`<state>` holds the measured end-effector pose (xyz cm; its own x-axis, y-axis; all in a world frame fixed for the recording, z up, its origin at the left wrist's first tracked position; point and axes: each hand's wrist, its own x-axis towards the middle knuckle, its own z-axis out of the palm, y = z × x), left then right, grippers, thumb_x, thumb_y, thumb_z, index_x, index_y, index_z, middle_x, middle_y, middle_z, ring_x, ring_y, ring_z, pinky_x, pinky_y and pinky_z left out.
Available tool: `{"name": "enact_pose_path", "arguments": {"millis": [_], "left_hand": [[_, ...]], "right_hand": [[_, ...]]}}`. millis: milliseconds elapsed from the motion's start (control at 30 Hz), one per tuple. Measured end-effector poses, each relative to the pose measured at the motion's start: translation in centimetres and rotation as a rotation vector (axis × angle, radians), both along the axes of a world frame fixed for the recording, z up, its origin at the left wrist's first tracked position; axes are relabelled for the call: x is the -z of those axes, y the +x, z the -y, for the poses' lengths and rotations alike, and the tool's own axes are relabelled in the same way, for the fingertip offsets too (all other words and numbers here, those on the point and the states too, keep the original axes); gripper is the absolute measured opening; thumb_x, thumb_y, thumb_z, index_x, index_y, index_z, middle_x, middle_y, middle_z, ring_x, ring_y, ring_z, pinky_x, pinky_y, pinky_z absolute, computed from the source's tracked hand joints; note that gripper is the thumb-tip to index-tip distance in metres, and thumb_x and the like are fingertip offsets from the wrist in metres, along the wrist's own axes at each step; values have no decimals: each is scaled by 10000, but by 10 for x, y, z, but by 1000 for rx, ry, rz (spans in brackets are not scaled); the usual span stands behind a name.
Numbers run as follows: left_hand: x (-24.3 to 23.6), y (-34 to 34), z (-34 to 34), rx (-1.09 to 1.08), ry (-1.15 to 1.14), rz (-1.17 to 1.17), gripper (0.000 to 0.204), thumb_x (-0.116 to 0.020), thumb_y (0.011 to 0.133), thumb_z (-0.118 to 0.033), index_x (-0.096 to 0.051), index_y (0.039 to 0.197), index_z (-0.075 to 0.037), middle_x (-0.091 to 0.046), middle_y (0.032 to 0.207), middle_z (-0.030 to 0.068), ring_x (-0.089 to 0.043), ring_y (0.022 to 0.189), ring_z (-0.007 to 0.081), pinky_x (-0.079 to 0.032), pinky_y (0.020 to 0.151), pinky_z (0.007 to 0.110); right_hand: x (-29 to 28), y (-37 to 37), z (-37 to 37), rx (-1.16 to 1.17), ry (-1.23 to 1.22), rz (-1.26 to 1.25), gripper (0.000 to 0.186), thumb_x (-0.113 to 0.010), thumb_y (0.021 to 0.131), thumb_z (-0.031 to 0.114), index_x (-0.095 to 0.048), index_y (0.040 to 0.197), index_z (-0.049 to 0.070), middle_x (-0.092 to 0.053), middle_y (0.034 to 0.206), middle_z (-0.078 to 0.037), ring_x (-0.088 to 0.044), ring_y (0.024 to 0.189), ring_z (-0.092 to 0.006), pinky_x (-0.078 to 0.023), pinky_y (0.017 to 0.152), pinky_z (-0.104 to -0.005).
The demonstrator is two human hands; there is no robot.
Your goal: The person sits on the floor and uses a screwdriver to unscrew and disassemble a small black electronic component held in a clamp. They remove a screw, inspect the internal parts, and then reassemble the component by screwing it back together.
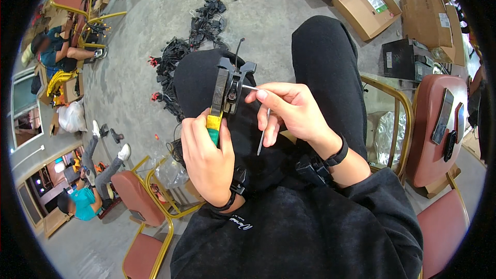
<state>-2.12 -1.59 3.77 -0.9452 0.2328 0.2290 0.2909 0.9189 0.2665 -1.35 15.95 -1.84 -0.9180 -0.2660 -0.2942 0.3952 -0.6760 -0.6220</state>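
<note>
My left hand [202, 157] is wrapped around the yellow-and-green handle [213, 125] of a black-headed hand tool [220, 90], held upright over my left knee. Against its head sits a black plastic clip-like part [236, 92], with a thin black cable [239, 46] rising from it. Thumb and forefinger of my right hand [294, 109] pinch a thin light metal tip [250, 88] that reaches the black part. From the lower fingers of that hand a slim grey metal rod [262, 137] points down; whether it joins the tip is hidden.
Heaps of black cabled parts [170, 64] lie on the concrete floor beyond my left knee. An open cardboard box [367, 10] and a black case [405, 61] are at far right. Chairs stand on both sides; phones [443, 116] rest on the right one. Two people sit at left.
</note>
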Motion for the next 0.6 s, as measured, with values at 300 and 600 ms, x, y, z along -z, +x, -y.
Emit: {"name": "enact_pose_path", "arguments": {"millis": [300, 600], "left_hand": [[-2, -1, 1, -9, 19, 48, 264, -698, 832, -67, -580, 1058, 0, -532, 932, 163, -572, 891, 374, -459, 778, 448], [-3, -2, 2, 6, 34, 41, 263, -700, 829, -68, -585, 1055, 3, -532, 928, 164, -568, 878, 376, -454, 769, 448]], "right_hand": [[10, 4, 16, 250, 379, -218, 226, -593, 987, 112, -674, 1128, -45, -703, 853, -105, -700, 689, -138, -568, 595, -247], [-4, 3, 3, 75, 197, -66, 263, -552, 1017, 171, -656, 1133, -40, -672, 765, -81, -675, 578, -137, -529, 502, -231]]}}
